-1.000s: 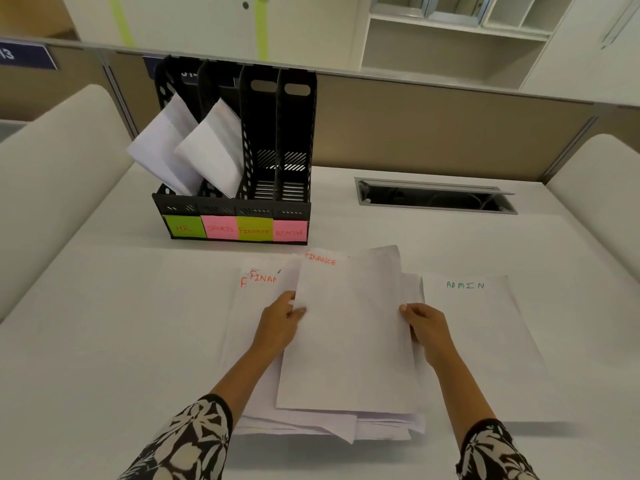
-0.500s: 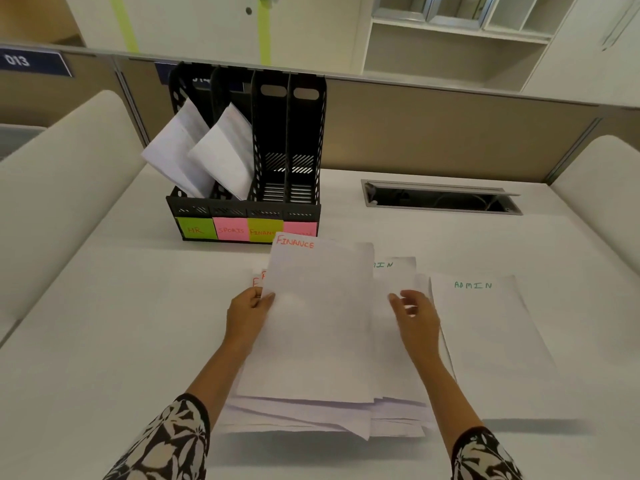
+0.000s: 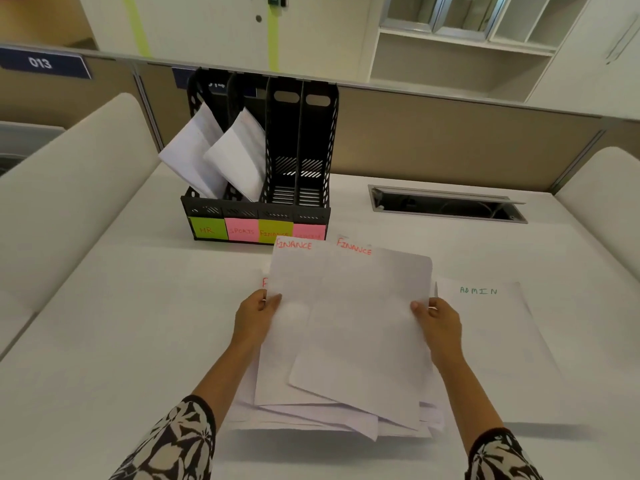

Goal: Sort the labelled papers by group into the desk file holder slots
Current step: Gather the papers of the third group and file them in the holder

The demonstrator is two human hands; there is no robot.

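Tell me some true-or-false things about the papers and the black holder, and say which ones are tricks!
1. Both hands hold papers marked FINANCE. True: the left hand and the right hand each pinch a side of the FINANCE papers.
2. All four slots of the file holder have papers in them. False: only the two left slots, HR and SPORTS, do; the other two look empty.
3. An ADMIN sheet lies flat on the desk by the right hand. True.
4. The HR sticky label is pink. False: it is green.
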